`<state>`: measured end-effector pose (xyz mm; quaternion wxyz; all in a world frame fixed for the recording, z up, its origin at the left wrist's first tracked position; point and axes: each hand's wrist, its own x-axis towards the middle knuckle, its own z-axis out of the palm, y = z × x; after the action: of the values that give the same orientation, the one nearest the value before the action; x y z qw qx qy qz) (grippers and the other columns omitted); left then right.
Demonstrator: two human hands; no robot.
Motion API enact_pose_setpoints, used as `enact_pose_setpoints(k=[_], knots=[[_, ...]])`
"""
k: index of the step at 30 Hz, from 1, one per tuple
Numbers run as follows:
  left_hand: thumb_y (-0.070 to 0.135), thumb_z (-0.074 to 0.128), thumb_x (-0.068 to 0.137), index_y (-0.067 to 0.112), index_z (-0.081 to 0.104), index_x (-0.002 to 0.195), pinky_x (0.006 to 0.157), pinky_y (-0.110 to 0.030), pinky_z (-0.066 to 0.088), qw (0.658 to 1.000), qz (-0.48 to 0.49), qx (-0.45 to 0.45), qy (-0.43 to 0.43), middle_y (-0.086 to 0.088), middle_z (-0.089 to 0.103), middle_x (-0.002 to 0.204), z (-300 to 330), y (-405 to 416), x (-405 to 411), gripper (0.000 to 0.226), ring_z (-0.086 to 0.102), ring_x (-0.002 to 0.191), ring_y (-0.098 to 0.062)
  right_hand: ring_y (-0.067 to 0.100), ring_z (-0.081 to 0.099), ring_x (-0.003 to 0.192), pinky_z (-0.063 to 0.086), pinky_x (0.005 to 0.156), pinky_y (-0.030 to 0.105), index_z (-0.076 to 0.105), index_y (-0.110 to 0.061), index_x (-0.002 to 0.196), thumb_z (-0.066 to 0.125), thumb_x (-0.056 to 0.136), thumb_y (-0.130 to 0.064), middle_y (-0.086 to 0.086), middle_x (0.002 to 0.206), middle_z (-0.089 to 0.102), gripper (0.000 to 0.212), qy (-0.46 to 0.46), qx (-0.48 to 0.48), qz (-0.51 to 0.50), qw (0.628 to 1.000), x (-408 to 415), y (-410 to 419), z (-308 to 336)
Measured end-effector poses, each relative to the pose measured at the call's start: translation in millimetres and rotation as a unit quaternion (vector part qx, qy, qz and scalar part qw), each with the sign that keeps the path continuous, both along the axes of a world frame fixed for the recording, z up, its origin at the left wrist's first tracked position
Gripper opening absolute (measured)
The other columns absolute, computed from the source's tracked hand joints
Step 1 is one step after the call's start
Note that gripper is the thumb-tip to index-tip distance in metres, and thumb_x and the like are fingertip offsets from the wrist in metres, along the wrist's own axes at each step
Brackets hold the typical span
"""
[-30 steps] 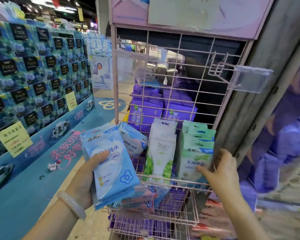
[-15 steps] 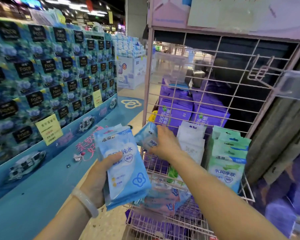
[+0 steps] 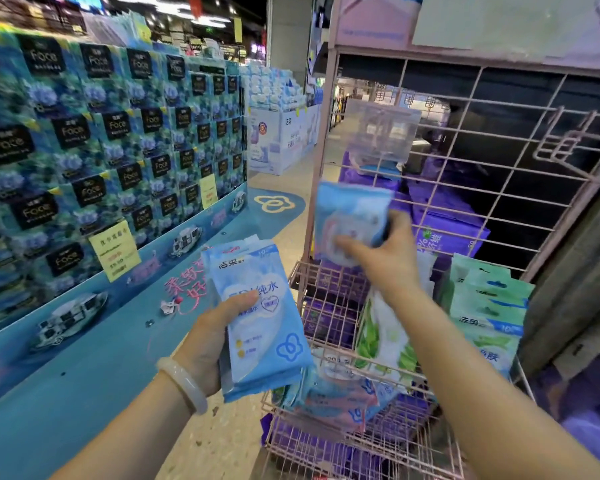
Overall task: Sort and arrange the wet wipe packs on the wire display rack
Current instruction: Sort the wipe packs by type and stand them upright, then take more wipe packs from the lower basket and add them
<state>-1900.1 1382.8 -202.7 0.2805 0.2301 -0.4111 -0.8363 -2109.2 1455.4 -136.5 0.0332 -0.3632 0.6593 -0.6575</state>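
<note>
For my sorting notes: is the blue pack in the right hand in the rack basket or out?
Out: the right hand holds the blue pack lifted above the basket.

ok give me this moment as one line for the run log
left hand: holds blue pack stack | right hand: holds one blue pack lifted before pink wire rack | basket: white-green packs, green packs

A pale blue stack of packs (image 3: 262, 317), marked with a white cloud and a blue flower outline, is seen at seven o'clock from the pink wire rack (image 3: 471, 188). At four o'clock, mint-green packs (image 3: 489, 306) are shown beside white packs (image 3: 381, 337) printed with green leaves.
</note>
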Motion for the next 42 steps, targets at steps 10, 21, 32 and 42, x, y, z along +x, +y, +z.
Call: enact_pose_setpoints(k=[10,21,32,42], knots=[[0.004,0.072,0.069,0.008,0.063,0.106,0.059,-0.032,0.059,0.984,-0.038,-0.175,0.007,-0.004,0.077,0.083,31,-19,-91,0.038,0.073,0.070,-0.020,0.014,0.068,0.079,0.059,0.066,0.028,0.053,0.000,0.108,0.074,0.051,-0.013,0.014,0.101,0.066,0.061,-0.176,-0.063,-0.003,0.982,-23,139,-25],[-0.003,0.071,0.075,0.011,0.001,0.150,0.079,-0.020,0.052,0.917,-0.050,-0.342,-0.199,0.010,0.036,0.138,19,-41,-121,0.104,0.045,0.121,-0.013,0.009,0.069,0.066,0.056,0.052,0.022,0.059,-0.012,0.092,0.080,0.032,-0.017,-0.001,0.080,0.076,0.064,-0.176,0.078,-0.028,0.981,0,213,-63],[0.026,0.067,0.081,0.010,0.024,0.145,0.115,-0.036,0.026,0.831,0.174,-0.462,-0.256,-0.005,0.029,0.152,-19,-10,-86,0.078,0.028,0.140,-0.017,0.013,0.069,0.052,0.054,0.047,0.023,0.069,0.001,0.090,0.077,0.067,-0.002,0.005,0.068,0.075,0.025,-0.418,0.255,-0.053,0.870,-2,218,-197],[0.017,0.061,0.086,0.011,0.035,0.134,0.099,-0.030,0.036,0.876,0.282,-0.254,-0.298,-0.001,0.039,0.133,-108,60,-36,0.055,0.044,0.119,-0.013,0.030,0.052,0.121,0.042,0.104,0.041,0.047,-0.013,0.130,0.070,0.078,-0.032,0.012,0.134,0.055,0.059,-0.179,0.439,-0.157,0.866,-77,156,-222]])
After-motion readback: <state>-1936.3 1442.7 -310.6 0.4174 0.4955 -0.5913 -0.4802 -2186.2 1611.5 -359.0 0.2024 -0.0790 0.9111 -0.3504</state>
